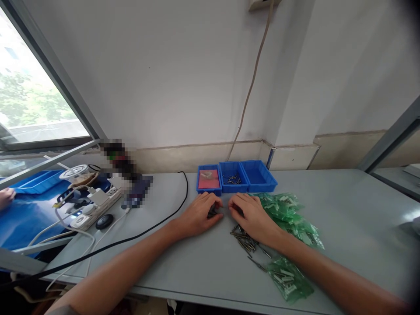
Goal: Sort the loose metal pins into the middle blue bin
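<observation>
My left hand point(200, 214) rests on the grey table, its fingers curled round something small and dark that I cannot make out. Just to its right, my right hand point(249, 214) is bent with fingertips together; a dark bit shows under them, too small to name. The two hands are apart by a narrow gap. Below my right hand lies a loose pile of thin metal pins point(244, 240), partly covered by it. Green plastic bags point(284, 205) with pale labels lie beside my right forearm, and another green bag point(290, 280) sits nearer the table's front edge.
Behind the hands stand a blue bin with a red sheet point(209, 178), a blue bin of small metal parts point(232, 177) and another blue bin point(259, 175). A black cable point(147, 230) crosses the table's left side, near a power strip point(95, 208) and a black mouse-like object point(104, 221).
</observation>
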Demonstrator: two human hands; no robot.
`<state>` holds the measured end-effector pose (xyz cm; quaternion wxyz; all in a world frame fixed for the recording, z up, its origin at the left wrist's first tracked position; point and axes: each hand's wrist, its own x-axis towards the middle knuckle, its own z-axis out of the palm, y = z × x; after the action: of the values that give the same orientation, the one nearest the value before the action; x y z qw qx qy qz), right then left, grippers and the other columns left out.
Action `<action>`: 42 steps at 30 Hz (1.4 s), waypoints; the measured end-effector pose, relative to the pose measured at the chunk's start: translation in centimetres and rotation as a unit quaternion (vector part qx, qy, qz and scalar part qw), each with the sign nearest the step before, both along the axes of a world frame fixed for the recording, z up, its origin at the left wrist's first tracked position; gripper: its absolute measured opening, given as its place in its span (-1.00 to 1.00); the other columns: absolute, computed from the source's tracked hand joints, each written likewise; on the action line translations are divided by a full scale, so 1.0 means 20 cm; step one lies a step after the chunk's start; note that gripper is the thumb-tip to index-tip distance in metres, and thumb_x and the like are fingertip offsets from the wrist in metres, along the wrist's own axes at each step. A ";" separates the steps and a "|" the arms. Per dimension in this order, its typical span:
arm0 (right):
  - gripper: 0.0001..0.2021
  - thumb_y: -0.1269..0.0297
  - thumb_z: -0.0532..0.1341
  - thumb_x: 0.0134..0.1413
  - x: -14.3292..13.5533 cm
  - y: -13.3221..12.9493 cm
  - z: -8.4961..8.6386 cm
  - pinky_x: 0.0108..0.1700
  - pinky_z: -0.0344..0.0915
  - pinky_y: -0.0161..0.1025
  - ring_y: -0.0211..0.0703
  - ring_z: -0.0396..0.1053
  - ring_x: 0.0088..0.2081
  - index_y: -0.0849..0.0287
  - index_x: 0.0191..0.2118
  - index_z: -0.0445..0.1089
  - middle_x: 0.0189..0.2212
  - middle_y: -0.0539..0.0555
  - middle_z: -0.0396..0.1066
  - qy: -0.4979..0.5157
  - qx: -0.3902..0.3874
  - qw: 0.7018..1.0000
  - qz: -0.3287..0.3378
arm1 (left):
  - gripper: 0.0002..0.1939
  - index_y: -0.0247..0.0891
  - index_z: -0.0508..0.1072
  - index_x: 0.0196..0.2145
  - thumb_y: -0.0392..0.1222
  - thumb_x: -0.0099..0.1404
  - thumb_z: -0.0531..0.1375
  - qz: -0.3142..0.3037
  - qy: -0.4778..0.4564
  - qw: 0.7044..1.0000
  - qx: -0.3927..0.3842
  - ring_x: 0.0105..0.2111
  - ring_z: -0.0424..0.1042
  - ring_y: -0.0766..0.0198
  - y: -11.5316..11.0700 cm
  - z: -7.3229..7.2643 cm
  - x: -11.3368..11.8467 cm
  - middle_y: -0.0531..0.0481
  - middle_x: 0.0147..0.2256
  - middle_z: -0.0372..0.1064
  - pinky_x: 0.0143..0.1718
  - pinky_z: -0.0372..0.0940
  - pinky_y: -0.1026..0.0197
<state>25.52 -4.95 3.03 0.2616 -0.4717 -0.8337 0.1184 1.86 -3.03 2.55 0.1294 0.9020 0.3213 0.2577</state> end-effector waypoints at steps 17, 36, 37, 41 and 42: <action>-0.82 0.13 0.17 0.34 0.03 0.05 0.02 -0.34 0.13 -0.23 -0.16 0.21 -0.39 0.08 -0.28 0.35 -0.43 -0.07 0.29 0.286 -0.128 0.948 -0.051 | -0.81 -0.20 0.43 -0.13 -0.04 0.51 0.24 -0.014 0.059 0.998 0.010 -0.16 0.34 0.15 0.02 -0.01 0.00 -0.04 -0.19 0.41 -0.08 0.23 0.12; -0.61 -0.09 0.16 0.35 0.02 0.04 0.05 -0.39 0.16 -0.25 -0.21 0.18 -0.46 0.11 -0.37 0.34 -0.48 -0.05 0.25 0.382 -0.195 0.901 -0.062 | -0.79 -0.21 0.42 -0.16 -0.04 0.59 0.14 -0.027 0.058 0.998 -0.005 -0.15 0.33 0.15 0.02 -0.03 0.00 -0.04 -0.20 0.43 -0.07 0.24 0.13; -0.61 -0.08 0.16 0.36 0.02 0.04 0.05 -0.39 0.15 -0.25 -0.21 0.18 -0.46 0.11 -0.37 0.34 -0.48 -0.05 0.24 0.383 -0.194 0.901 -0.062 | -0.79 -0.21 0.42 -0.15 -0.05 0.59 0.13 -0.028 0.059 0.998 -0.005 -0.15 0.33 0.15 0.02 -0.02 0.00 -0.04 -0.20 0.43 -0.07 0.24 0.13; -0.62 -0.08 0.16 0.35 0.02 0.05 0.05 -0.39 0.15 -0.25 -0.22 0.18 -0.47 0.11 -0.37 0.35 -0.47 -0.06 0.25 0.389 -0.189 0.899 -0.060 | -0.80 -0.21 0.42 -0.13 -0.06 0.60 0.12 -0.033 0.062 0.997 -0.003 -0.15 0.32 0.15 0.02 -0.03 0.00 -0.04 -0.20 0.43 -0.06 0.24 0.13; -0.62 -0.07 0.16 0.35 0.02 0.04 0.05 -0.40 0.15 -0.25 -0.22 0.18 -0.47 0.11 -0.37 0.34 -0.47 -0.06 0.25 0.391 -0.189 0.899 -0.061 | -0.79 -0.21 0.43 -0.13 -0.05 0.60 0.12 -0.034 0.063 0.997 -0.003 -0.15 0.32 0.15 0.02 -0.03 0.00 -0.04 -0.20 0.43 -0.06 0.23 0.13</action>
<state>25.92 -4.05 4.10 0.4789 -0.4778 -0.5960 0.4326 1.80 -2.57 2.01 0.1203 0.9265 0.2987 0.1949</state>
